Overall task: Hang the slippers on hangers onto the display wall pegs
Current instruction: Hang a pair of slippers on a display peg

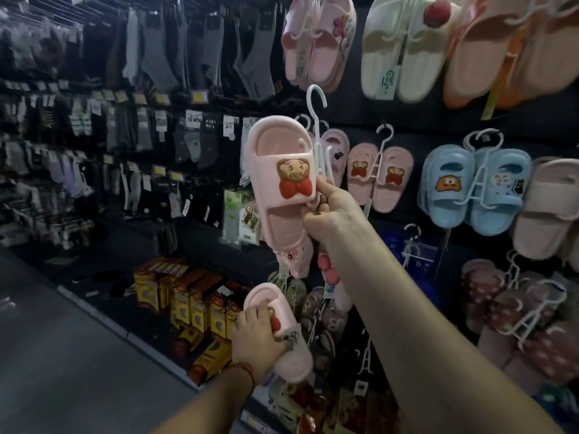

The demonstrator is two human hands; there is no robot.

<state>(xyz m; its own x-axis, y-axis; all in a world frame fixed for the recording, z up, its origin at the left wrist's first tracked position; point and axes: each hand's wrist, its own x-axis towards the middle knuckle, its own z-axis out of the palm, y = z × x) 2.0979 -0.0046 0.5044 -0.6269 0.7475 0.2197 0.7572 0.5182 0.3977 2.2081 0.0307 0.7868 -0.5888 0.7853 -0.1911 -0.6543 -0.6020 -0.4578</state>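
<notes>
My right hand [332, 214] grips a white plastic hanger [318, 133] at its lower part, held up in front of the display wall. One pale pink slipper [275, 180] with a bear and red bow on its strap sits on the hanger's left arm. The hook at the top is free in the air, touching no peg. Lower down, my left hand [257, 336] holds the matching pink slipper [282, 333] by its strap, apart from the hanger. An identical pink pair [380, 177] hangs on the wall just to the right.
The dark wall carries hung pairs: pink [316, 42], cream [404, 48] and orange [488, 51] above, blue [476, 189] at the right, maroon dotted [526, 317] below. Sock racks [141, 120] fill the left. Yellow boxes [188, 302] stand on the low shelf.
</notes>
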